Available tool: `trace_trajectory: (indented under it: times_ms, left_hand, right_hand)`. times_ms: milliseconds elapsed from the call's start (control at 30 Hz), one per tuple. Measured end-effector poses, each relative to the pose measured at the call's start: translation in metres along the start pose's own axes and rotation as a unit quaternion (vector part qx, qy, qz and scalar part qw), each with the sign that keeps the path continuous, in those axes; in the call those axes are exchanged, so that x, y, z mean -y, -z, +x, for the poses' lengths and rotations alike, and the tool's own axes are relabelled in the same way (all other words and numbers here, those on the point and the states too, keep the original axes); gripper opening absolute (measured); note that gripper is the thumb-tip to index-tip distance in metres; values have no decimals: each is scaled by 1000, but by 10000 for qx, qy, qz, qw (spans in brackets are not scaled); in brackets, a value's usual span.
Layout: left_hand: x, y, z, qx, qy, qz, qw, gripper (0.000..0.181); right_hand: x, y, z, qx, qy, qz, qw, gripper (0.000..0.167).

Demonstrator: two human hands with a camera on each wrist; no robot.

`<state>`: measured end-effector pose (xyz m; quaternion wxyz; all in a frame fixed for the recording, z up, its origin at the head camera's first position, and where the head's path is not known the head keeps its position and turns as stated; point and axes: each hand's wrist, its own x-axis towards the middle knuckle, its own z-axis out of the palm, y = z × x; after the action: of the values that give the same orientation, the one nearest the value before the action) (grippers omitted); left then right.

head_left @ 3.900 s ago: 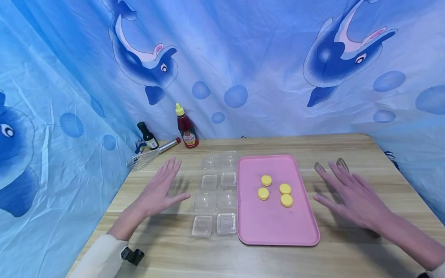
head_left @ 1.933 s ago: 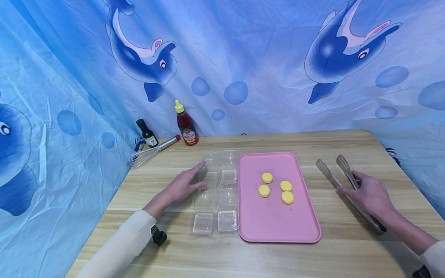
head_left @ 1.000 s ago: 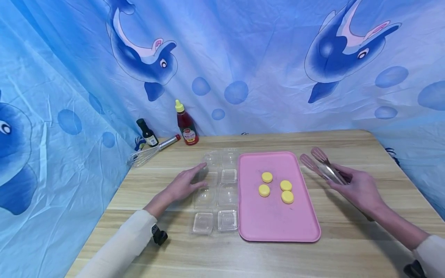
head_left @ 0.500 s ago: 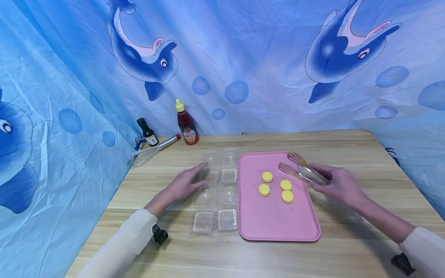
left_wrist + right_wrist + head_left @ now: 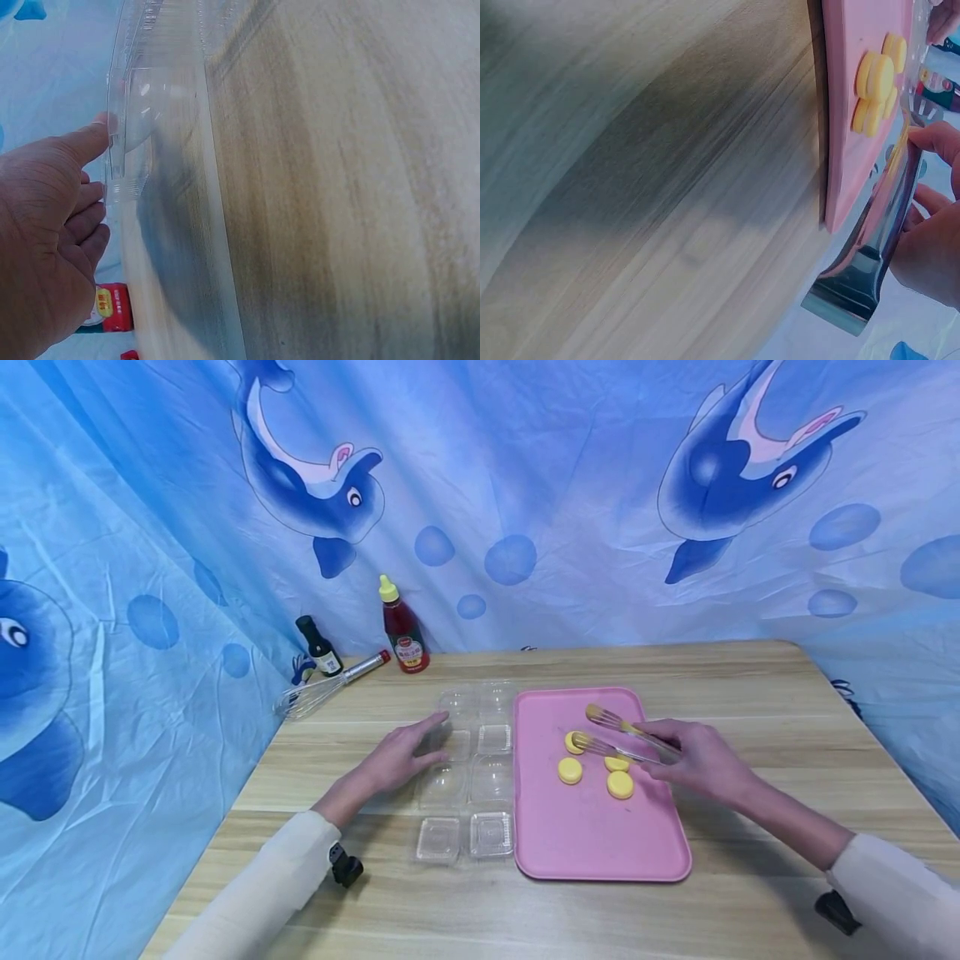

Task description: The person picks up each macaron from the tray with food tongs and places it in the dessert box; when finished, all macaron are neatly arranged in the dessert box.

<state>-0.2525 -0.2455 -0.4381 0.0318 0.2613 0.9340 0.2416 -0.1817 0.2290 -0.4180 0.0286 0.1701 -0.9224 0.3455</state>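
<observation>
My right hand [image 5: 701, 760] grips metal tongs [image 5: 622, 752] by their sides, above the pink tray [image 5: 577, 843]. The tongs' two slotted ends stand apart, and nothing is seen between them. Several yellow macarons [image 5: 620, 785] lie on the tray; the near tong end partly covers the far macaron [image 5: 572, 742] and the arm of the tongs crosses another. In the right wrist view the tongs [image 5: 877, 247] slant beyond the tray's edge. My left hand [image 5: 393, 760] touches the left edge of the clear plastic boxes [image 5: 491, 835], its thumb and forefinger spread; other fingers bend loosely [image 5: 82, 217].
The clear boxes stand with lids raised back, in two columns against the tray's left side. At the table's back left are a whisk [image 5: 330, 685], a small dark bottle [image 5: 318, 646] and a red sauce bottle [image 5: 405, 631]. A blue dolphin curtain [image 5: 585, 527] hangs behind.
My right hand has taken hold of the tongs from the table and carried them left over the tray. My left hand has come to the boxes and stays there.
</observation>
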Motion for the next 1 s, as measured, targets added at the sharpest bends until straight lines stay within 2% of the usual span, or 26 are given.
trace_trajectory:
  times_ms: [567, 1000]
  left_hand:
    - [1, -1, 0, 1, 3, 63, 10000, 75]
    - [0, 0, 0, 25, -36, 98, 9999, 74]
  right_hand:
    - [-2, -11, 8, 57, 301, -114, 9995, 62]
    - [0, -13, 11, 53, 356, -151, 9992, 59]
